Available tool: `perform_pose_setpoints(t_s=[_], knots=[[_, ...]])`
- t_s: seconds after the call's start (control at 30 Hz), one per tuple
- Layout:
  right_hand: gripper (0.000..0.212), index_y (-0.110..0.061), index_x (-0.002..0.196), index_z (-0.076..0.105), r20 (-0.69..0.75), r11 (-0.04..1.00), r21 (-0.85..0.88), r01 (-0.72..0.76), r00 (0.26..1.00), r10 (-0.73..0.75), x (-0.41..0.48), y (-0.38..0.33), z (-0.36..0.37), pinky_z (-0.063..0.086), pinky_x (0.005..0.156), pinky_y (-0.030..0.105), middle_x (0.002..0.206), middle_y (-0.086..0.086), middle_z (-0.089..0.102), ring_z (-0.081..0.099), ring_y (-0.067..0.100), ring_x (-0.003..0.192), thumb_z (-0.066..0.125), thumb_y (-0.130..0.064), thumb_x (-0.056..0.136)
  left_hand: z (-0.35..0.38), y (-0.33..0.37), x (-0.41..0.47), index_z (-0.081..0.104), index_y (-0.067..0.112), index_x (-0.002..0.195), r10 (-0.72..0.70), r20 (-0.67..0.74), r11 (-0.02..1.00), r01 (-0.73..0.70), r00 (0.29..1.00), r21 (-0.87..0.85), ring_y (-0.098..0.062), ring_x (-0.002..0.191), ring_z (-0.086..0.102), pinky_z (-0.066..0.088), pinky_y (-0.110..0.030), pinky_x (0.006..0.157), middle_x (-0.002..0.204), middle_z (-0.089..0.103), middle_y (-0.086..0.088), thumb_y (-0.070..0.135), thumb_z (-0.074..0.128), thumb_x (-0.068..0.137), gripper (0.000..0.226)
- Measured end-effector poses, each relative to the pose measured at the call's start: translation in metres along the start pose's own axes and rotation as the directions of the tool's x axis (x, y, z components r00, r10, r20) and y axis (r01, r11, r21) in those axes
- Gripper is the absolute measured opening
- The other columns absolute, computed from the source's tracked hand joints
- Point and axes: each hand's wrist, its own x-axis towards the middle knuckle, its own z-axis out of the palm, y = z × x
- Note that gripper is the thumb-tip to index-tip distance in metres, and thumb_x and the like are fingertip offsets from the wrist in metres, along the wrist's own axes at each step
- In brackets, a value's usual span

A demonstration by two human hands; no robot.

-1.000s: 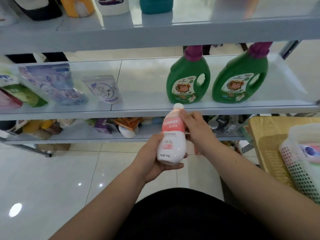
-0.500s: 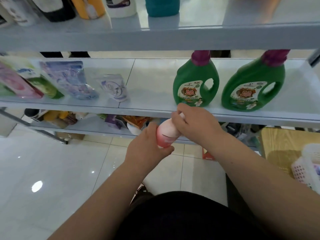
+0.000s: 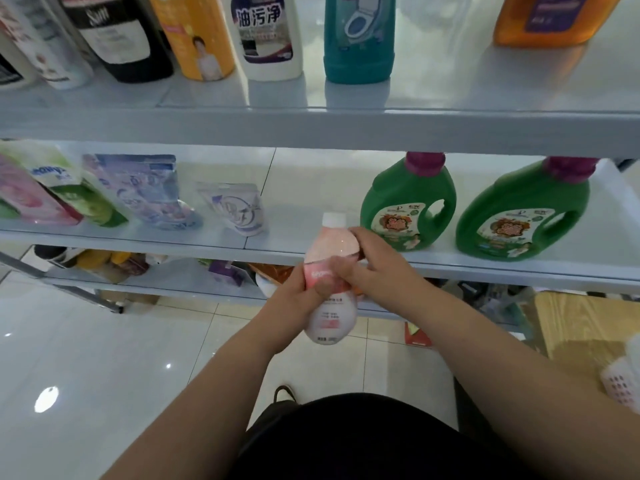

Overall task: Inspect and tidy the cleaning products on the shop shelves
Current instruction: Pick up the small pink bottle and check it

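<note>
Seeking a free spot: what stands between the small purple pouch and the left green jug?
Head view: bare shelf between pouch and jug; the held pink bottle merely overlaps it.

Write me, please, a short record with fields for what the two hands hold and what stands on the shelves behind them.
Held item: pink and white plastic bottle with white cap
Left hand: grips the bottle's middle
Right hand: holds its upper part, below the cap
Middle shelf: soft refill pouches at left; two green plastic jugs with magenta caps at right
Top shelf: upright bottles, among them a teal plastic bottle
</note>
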Motion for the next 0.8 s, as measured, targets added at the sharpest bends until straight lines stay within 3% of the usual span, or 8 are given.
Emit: perform_pose_setpoints(t_s=[0.07, 0.13, 0.23, 0.37, 0.57, 0.7, 0.77, 0.8], knots=[[0.032, -0.032, 0.125, 0.052, -0.002, 0.984, 0.140, -0.107, 0.994, 0.108, 0.007, 0.002, 0.013, 0.058, 0.082, 0.030, 0.111, -0.016, 0.065, 0.065, 0.004, 0.101, 0.064, -0.044, 0.097, -0.015, 0.000, 0.011, 0.053, 0.036, 0.132, -0.029, 0.028, 0.999, 0.030, 0.999, -0.039, -0.017, 0.111, 0.070, 0.059, -0.034, 0.089, 0.117, 0.074, 0.008, 0.084, 0.061, 0.070, 0.080], [0.026, -0.034, 0.122, 0.054, -0.051, 0.959, 0.243, -0.148, 0.985, 0.165, 0.016, 0.002, 0.022, 0.059, 0.078, 0.026, 0.110, -0.015, 0.067, 0.068, 0.004, 0.098, 0.063, -0.039, 0.098, -0.032, 0.001, 0.022, 0.054, 0.030, 0.135, -0.089, 0.086, 0.996, 0.091, 0.992, -0.019, -0.022, 0.111, 0.070, 0.058, -0.043, 0.092, 0.118, 0.074, 0.002, 0.083, 0.046, 0.079, 0.078], [0.022, -0.043, 0.116, 0.054, -0.100, 0.930, 0.336, -0.153, 0.975, 0.196, 0.030, 0.002, 0.028, 0.060, 0.077, 0.026, 0.110, -0.017, 0.068, 0.069, -0.002, 0.094, 0.064, -0.034, 0.098, -0.053, 0.001, 0.042, 0.062, 0.026, 0.127, -0.227, 0.195, 0.969, 0.241, 0.954, -0.056, -0.032, 0.103, 0.073, 0.060, -0.049, 0.074, 0.113, 0.075, -0.009, 0.074, 0.032, 0.094, 0.066], [0.025, -0.050, 0.114, 0.050, -0.139, 0.922, 0.342, -0.179, 0.961, 0.238, 0.046, 0.001, 0.037, 0.061, 0.083, 0.030, 0.115, -0.019, 0.065, 0.067, 0.001, 0.100, 0.062, -0.032, 0.100, -0.071, -0.009, 0.064, 0.057, 0.023, 0.133, -0.248, 0.217, 0.952, 0.279, 0.944, -0.124, -0.038, 0.103, 0.071, 0.060, -0.049, 0.067, 0.117, 0.072, -0.016, 0.060, 0.039, 0.097, 0.055], [0.042, -0.044, 0.128, 0.042, -0.175, 0.916, 0.280, -0.287, 0.923, 0.343, 0.070, -0.003, 0.050, 0.062, 0.081, 0.037, 0.114, -0.015, 0.061, 0.065, 0.012, 0.102, 0.068, -0.039, 0.096, -0.091, -0.027, 0.095, 0.058, 0.035, 0.136, -0.218, 0.205, 0.951, 0.255, 0.954, -0.175, -0.033, 0.114, 0.067, 0.061, -0.054, 0.077, 0.130, 0.066, -0.006, 0.029, 0.048, 0.106, 0.032], [0.042, -0.037, 0.124, 0.042, -0.252, 0.926, 0.199, -0.320, 0.897, 0.364, 0.088, -0.003, 0.066, 0.057, 0.074, 0.024, 0.105, -0.019, 0.059, 0.061, 0.002, 0.093, 0.072, -0.034, 0.093, -0.102, -0.032, 0.109, 0.066, 0.037, 0.125, -0.207, 0.182, 0.967, 0.229, 0.961, -0.111, -0.025, 0.114, 0.065, 0.062, -0.049, 0.080, 0.127, 0.065, 0.001, 0.026, 0.051, 0.102, 0.029], [0.045, -0.038, 0.124, 0.042, -0.299, 0.931, 0.180, -0.317, 0.884, 0.359, 0.095, -0.001, 0.075, 0.050, 0.074, 0.016, 0.105, -0.023, 0.057, 0.058, -0.002, 0.094, 0.073, -0.034, 0.092, -0.113, -0.042, 0.118, 0.067, 0.035, 0.119, -0.139, 0.110, 0.988, 0.131, 0.984, 0.078, -0.015, 0.106, 0.067, 0.062, -0.036, 0.083, 0.120, 0.067, 0.002, 0.026, 0.053, 0.101, 0.024], [0.047, -0.038, 0.124, 0.041, -0.326, 0.935, 0.173, -0.310, 0.878, 0.351, 0.098, 0.001, 0.079, 0.047, 0.075, 0.015, 0.106, -0.024, 0.056, 0.057, -0.003, 0.094, 0.074, -0.033, 0.091, -0.121, -0.049, 0.122, 0.066, 0.035, 0.119, -0.045, 0.075, 0.963, 0.024, 0.996, 0.267, -0.009, 0.103, 0.066, 0.059, -0.029, 0.084, 0.116, 0.068, 0.004, 0.027, 0.054, 0.100, 0.024]])
